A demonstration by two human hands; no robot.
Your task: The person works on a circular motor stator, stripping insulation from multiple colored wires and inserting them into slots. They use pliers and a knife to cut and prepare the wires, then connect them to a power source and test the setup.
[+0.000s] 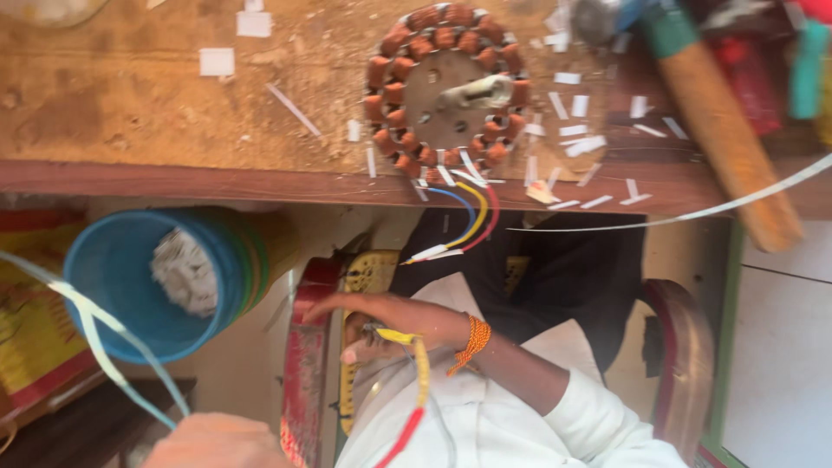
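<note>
Blurred at bottom edge, our left hand (217, 442); grip we cannot tell. Pale strip (87, 316) loops up from it past blue bucket (113, 260). Mid-frame, below bench (130, 113), our right hand (381, 325), fingers curled round yellow-and-red wires (420, 364) over lap. Above, on bench, ring of copper coils (446, 87), coloured leads (472, 217) hanging over edge. Far right, wooden handle (728, 139). We judge it best to pinch wires near ends and keep slack away from strip.

A small repair workshop, this one: a scarred wooden bench (130, 104) carries a motor winding (446, 87) ringed with copper coils, paper scraps (576, 130) scattered beside it, a wooden hammer handle (728, 139) just right of the winding.
</note>
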